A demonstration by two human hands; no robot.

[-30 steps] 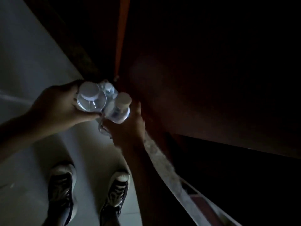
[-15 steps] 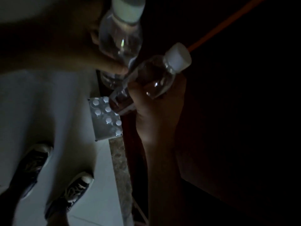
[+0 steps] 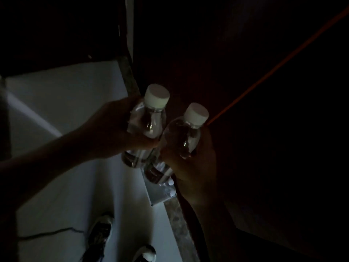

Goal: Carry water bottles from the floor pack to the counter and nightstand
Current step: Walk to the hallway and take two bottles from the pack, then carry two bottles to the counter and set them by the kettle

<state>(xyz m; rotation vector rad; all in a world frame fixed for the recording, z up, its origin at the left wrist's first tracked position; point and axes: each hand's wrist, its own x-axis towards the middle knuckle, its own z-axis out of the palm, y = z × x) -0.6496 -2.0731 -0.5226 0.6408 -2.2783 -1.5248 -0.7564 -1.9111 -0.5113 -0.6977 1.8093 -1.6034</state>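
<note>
Bottles raised, two bottles (image 3: 149, 121), two hands (image 3: 113, 133)

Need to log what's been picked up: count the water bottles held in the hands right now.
2. One bottle is gripped by the left hand; the other bottle by the right hand. More bottles remain in the floor pack below, mostly hidden.

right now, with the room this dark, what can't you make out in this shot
Head view only:
- Floor pack: mostly hidden behind the right hand and its bottle; how many bottles remain cannot be counted.
- Left-hand bottle: the middle is covered by the left hand; any label is unreadable.
- Counter and nightstand: lost in the dark right half of the frame.
- Shoes: dim, the nearer one cut off by the bottom edge.
</note>
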